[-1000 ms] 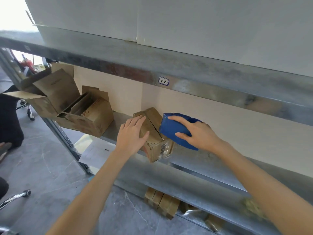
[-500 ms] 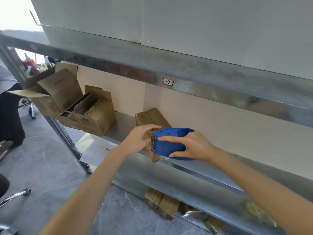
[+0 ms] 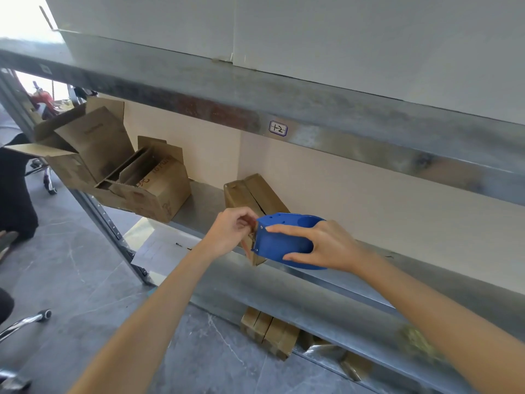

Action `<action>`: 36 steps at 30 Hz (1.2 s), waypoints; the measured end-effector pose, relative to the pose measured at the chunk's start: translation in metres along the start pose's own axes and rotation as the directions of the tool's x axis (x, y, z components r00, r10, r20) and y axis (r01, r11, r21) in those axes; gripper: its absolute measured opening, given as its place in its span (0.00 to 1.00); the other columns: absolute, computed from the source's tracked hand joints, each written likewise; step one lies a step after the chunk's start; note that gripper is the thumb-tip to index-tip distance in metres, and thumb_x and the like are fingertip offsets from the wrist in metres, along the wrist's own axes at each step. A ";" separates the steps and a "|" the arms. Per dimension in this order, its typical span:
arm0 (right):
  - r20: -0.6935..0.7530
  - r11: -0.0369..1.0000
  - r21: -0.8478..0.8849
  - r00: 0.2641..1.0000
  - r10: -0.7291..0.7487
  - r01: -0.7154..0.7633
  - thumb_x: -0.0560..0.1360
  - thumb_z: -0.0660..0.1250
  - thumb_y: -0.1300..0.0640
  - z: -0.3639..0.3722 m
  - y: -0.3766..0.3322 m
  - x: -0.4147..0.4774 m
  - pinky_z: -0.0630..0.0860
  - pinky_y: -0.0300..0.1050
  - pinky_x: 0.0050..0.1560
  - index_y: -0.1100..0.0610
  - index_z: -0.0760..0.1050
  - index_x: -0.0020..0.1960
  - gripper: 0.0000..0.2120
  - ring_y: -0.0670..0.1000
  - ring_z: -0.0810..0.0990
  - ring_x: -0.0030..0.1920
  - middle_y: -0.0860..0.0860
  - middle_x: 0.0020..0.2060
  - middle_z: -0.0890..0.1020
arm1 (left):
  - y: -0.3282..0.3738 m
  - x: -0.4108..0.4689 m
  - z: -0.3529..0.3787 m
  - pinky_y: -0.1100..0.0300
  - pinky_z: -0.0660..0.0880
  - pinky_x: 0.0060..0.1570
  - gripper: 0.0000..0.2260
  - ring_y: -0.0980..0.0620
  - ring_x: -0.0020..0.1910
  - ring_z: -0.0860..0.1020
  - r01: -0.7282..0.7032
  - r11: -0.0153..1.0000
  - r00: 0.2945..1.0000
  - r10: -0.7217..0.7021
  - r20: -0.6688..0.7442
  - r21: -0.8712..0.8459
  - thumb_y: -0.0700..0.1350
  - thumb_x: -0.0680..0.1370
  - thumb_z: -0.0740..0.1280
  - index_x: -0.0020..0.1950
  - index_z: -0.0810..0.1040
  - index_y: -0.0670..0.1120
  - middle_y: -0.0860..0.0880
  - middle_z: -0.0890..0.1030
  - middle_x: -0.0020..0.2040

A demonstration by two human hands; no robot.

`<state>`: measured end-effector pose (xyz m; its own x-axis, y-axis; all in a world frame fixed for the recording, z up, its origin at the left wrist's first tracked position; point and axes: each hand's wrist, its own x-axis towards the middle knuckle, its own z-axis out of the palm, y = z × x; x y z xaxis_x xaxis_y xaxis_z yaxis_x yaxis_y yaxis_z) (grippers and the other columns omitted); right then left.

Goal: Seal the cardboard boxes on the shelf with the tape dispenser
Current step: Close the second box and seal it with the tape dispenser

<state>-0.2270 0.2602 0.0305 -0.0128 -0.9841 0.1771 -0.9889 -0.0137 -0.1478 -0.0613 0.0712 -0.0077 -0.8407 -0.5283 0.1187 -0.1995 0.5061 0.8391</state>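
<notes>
A small closed cardboard box [image 3: 251, 194] stands tilted on the metal shelf [image 3: 326, 282], its top seam facing me. My right hand [image 3: 326, 247] grips a blue tape dispenser [image 3: 279, 244] from the right side and holds it against the box's near end. My left hand [image 3: 230, 234] has its fingers curled and pinches at the dispenser's front mouth, where the tape end comes out. The tape itself is too thin to make out. The box's near face is hidden behind the dispenser and my left hand.
Two open cardboard boxes [image 3: 159, 191] [image 3: 85, 149] sit at the shelf's left end, flaps up. An upper shelf beam [image 3: 199, 89] hangs close above. More boxes [image 3: 270, 331] lie under the shelf. A slanted metal post [image 3: 113, 228] and a chair base [image 3: 25, 322] stand at the left.
My right hand brought the dispenser down from the box's top to its near end. My left hand left the box's top and now pinches at the dispenser's mouth.
</notes>
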 end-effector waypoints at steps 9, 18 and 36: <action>0.044 0.999 -0.037 0.998 0.039 -0.037 0.76 0.59 0.36 -0.011 0.013 -0.012 0.63 0.36 0.29 0.26 0.54 0.73 0.27 0.47 0.62 0.23 0.48 0.23 0.68 | -0.008 -0.017 -0.015 0.63 0.78 0.49 0.07 0.57 0.42 0.82 0.088 0.996 0.994 -0.089 -0.058 -0.028 0.35 0.76 0.72 0.44 0.81 0.47 0.51 0.83 0.42; 0.064 0.993 -0.052 0.992 0.107 -0.104 0.74 0.70 0.42 -0.015 0.033 -0.042 0.58 0.32 0.28 0.26 0.59 0.70 0.31 0.43 0.58 0.21 0.46 0.19 0.59 | -0.031 -0.039 -0.022 0.62 0.76 0.44 0.09 0.52 0.40 0.82 0.177 0.983 0.978 -0.182 -0.100 -0.058 0.34 0.76 0.71 0.42 0.81 0.48 0.50 0.83 0.40; 0.146 0.967 -0.112 0.959 0.245 -0.230 0.76 0.66 0.40 -0.014 0.061 -0.050 0.67 0.39 0.35 0.22 0.54 0.68 0.29 0.46 0.67 0.26 0.46 0.22 0.67 | -0.035 -0.025 0.028 0.73 0.73 0.44 0.14 0.61 0.38 0.80 0.098 0.993 0.982 -0.107 -0.157 -0.066 0.38 0.78 0.71 0.60 0.81 0.53 0.51 0.81 0.38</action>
<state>-0.2884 0.3108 0.0259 -0.2329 -0.9725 -0.0084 -0.9696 0.2329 -0.0748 -0.0474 0.0864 -0.0551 -0.7248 -0.6800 0.1103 -0.2469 0.4058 0.8800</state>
